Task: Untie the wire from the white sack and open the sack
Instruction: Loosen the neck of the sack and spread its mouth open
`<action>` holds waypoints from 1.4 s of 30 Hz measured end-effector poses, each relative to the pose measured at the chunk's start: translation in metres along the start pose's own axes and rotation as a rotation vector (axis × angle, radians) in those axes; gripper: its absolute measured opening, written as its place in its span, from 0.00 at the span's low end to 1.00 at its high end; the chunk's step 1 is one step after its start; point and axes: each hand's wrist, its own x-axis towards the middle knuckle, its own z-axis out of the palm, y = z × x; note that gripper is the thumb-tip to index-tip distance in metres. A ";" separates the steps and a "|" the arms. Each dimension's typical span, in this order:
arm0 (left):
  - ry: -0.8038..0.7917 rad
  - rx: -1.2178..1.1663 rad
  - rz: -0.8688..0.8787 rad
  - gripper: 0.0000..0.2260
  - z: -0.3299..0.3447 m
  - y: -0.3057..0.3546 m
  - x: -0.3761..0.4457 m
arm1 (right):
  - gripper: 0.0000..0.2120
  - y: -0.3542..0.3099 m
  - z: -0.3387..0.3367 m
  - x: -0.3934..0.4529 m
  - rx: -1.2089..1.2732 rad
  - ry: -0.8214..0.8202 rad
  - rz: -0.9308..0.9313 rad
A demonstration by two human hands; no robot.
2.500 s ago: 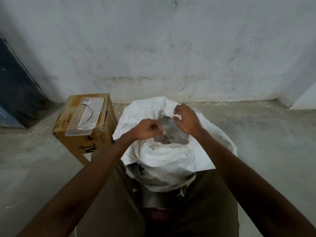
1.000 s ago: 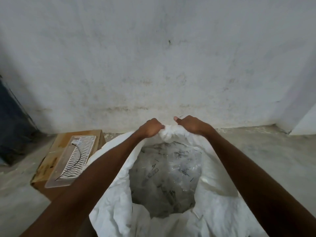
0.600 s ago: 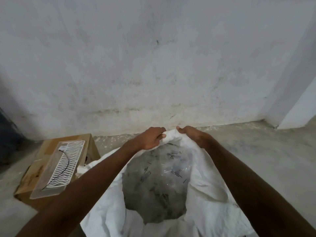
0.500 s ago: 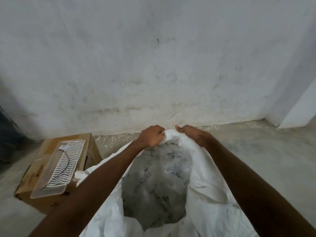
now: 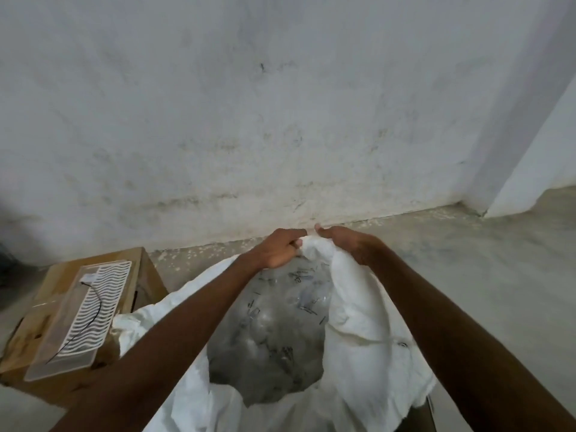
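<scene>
The white sack (image 5: 367,335) stands in front of me on the floor with its mouth wide open. Inside it lies a clear plastic bag (image 5: 274,332) with small dark-marked packets. My left hand (image 5: 279,248) grips the far rim of the sack, fingers curled over the cloth. My right hand (image 5: 346,241) grips the same far rim just to the right, almost touching the left. A thin black wire (image 5: 88,319) lies curved on a clear plastic tray, away from the sack.
A cardboard box (image 5: 140,275) stands at the left beside the sack, with the clear tray (image 5: 71,347) and its white wavy insert on top. A stained white wall (image 5: 280,120) rises just behind. Concrete floor (image 5: 486,260) stretches to the right.
Since 2.5 s ago the sack's mouth has been spread wide. In the last second both hands stayed on the far rim and lifted it slightly, while the view shifted.
</scene>
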 end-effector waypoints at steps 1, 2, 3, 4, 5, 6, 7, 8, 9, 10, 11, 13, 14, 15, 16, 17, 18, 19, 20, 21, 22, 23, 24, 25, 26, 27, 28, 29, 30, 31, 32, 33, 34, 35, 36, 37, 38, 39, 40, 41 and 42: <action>0.018 0.005 -0.039 0.11 -0.001 0.005 0.004 | 0.27 0.001 -0.003 -0.003 -0.243 0.045 -0.073; 0.031 0.055 -0.122 0.12 -0.003 0.008 0.009 | 0.31 0.002 0.003 -0.005 -0.409 0.132 -0.116; 0.076 0.123 -0.216 0.15 -0.006 0.009 0.014 | 0.32 0.001 0.015 -0.012 -0.561 0.275 -0.142; 0.129 0.176 -0.309 0.16 -0.007 0.011 0.019 | 0.31 0.004 0.023 -0.013 -0.692 0.407 -0.178; 0.158 0.181 -0.360 0.15 -0.008 0.010 0.024 | 0.29 0.009 0.031 -0.014 -0.785 0.521 -0.213; 0.161 0.152 -0.354 0.14 -0.009 0.012 0.028 | 0.28 0.016 0.034 -0.013 -0.794 0.576 -0.225; 0.129 0.096 -0.313 0.14 -0.011 0.013 0.033 | 0.27 0.019 0.030 -0.013 -0.700 0.565 -0.202; 0.081 0.021 -0.256 0.14 -0.014 0.014 0.034 | 0.26 0.023 0.021 -0.008 -0.547 0.490 -0.182; 0.021 -0.069 -0.191 0.14 -0.015 0.015 0.033 | 0.25 0.023 0.009 -0.004 -0.380 0.360 -0.159; -0.043 -0.168 -0.123 0.13 -0.015 0.019 0.030 | 0.23 0.022 -0.003 -0.002 -0.246 0.197 -0.125; -0.092 -0.219 -0.077 0.10 -0.012 0.020 0.028 | 0.22 0.024 -0.014 0.000 -0.145 0.079 -0.124; -0.106 -0.152 -0.021 0.08 -0.002 0.021 0.027 | 0.25 0.031 -0.025 0.005 -0.068 -0.012 -0.147; -0.073 -0.109 0.014 0.10 0.004 0.021 0.030 | 0.28 0.033 -0.025 0.006 -0.107 -0.010 -0.144; -0.030 -0.101 0.030 0.13 0.008 0.020 0.034 | 0.29 0.033 -0.022 0.006 -0.158 -0.005 -0.149; -0.016 -0.118 0.029 0.14 0.010 0.021 0.036 | 0.29 0.033 -0.018 0.006 -0.212 0.007 -0.157; -0.021 -0.145 0.003 0.14 0.009 0.023 0.037 | 0.28 0.032 -0.016 0.005 -0.262 0.043 -0.177; -0.037 -0.187 -0.016 0.12 0.009 0.024 0.036 | 0.26 0.033 -0.017 0.005 -0.295 0.063 -0.189; -0.055 -0.208 -0.036 0.12 0.010 0.027 0.035 | 0.28 0.034 -0.020 0.004 -0.263 0.048 -0.167; -0.054 -0.204 -0.046 0.14 0.013 0.026 0.036 | 0.31 0.035 -0.022 0.001 -0.192 0.040 -0.127; -0.042 -0.154 -0.057 0.17 0.017 0.027 0.036 | 0.35 0.039 -0.024 0.003 -0.145 0.066 -0.071; -0.029 -0.063 -0.070 0.19 0.021 0.025 0.039 | 0.39 0.039 -0.023 0.002 -0.140 0.096 -0.043; -0.008 0.048 -0.111 0.20 0.021 0.026 0.042 | 0.40 0.038 -0.019 -0.001 -0.201 0.145 -0.047; 0.024 0.152 -0.184 0.21 0.018 0.024 0.047 | 0.40 0.039 -0.012 -0.005 -0.325 0.219 -0.074; 0.050 0.212 -0.272 0.22 0.014 0.022 0.052 | 0.37 0.043 -0.004 -0.011 -0.484 0.324 -0.101; 0.038 0.212 -0.355 0.23 0.009 0.021 0.056 | 0.34 0.048 0.004 -0.017 -0.624 0.451 -0.125; 0.012 0.146 -0.399 0.22 0.003 0.022 0.058 | 0.31 0.052 0.009 -0.022 -0.678 0.548 -0.146; -0.023 0.090 -0.374 0.20 0.001 0.023 0.061 | 0.29 0.055 0.010 -0.022 -0.658 0.601 -0.159; -0.072 0.069 -0.299 0.20 -0.001 0.026 0.059 | 0.28 0.057 0.004 -0.019 -0.577 0.587 -0.164; -0.125 0.064 -0.208 0.20 -0.001 0.030 0.058 | 0.28 0.057 -0.004 -0.017 -0.449 0.517 -0.181; -0.160 0.053 -0.115 0.20 0.001 0.036 0.054 | 0.26 0.056 -0.014 -0.013 -0.306 0.384 -0.199; -0.179 0.035 -0.029 0.17 0.006 0.040 0.051 | 0.24 0.055 -0.026 -0.013 -0.163 0.227 -0.214; -0.190 -0.027 -0.002 0.12 0.012 0.047 0.047 | 0.21 0.055 -0.037 -0.013 0.004 0.109 -0.214; -0.162 -0.094 -0.002 0.11 0.017 0.052 0.047 | 0.20 0.054 -0.044 -0.014 0.196 0.019 -0.169; -0.117 -0.132 -0.015 0.12 0.022 0.057 0.049 | 0.22 0.052 -0.047 -0.016 0.321 -0.037 -0.107; -0.086 -0.136 -0.041 0.15 0.025 0.061 0.053 | 0.26 0.052 -0.046 -0.019 0.314 -0.011 -0.071; -0.073 -0.084 -0.081 0.15 0.027 0.065 0.059 | 0.29 0.050 -0.042 -0.021 0.180 0.068 -0.058; -0.074 0.012 -0.137 0.14 0.028 0.067 0.067 | 0.32 0.049 -0.035 -0.023 -0.053 0.204 -0.051; -0.084 0.085 -0.202 0.14 0.027 0.071 0.071 | 0.32 0.051 -0.027 -0.026 -0.303 0.387 -0.042; -0.117 0.116 -0.233 0.15 0.026 0.074 0.075 | 0.32 0.053 -0.021 -0.031 -0.460 0.524 -0.039; -0.170 0.096 -0.218 0.17 0.025 0.077 0.078 | 0.31 0.057 -0.017 -0.031 -0.475 0.587 -0.051; -0.217 0.056 -0.179 0.18 0.022 0.081 0.079 | 0.30 0.060 -0.018 -0.029 -0.411 0.602 -0.060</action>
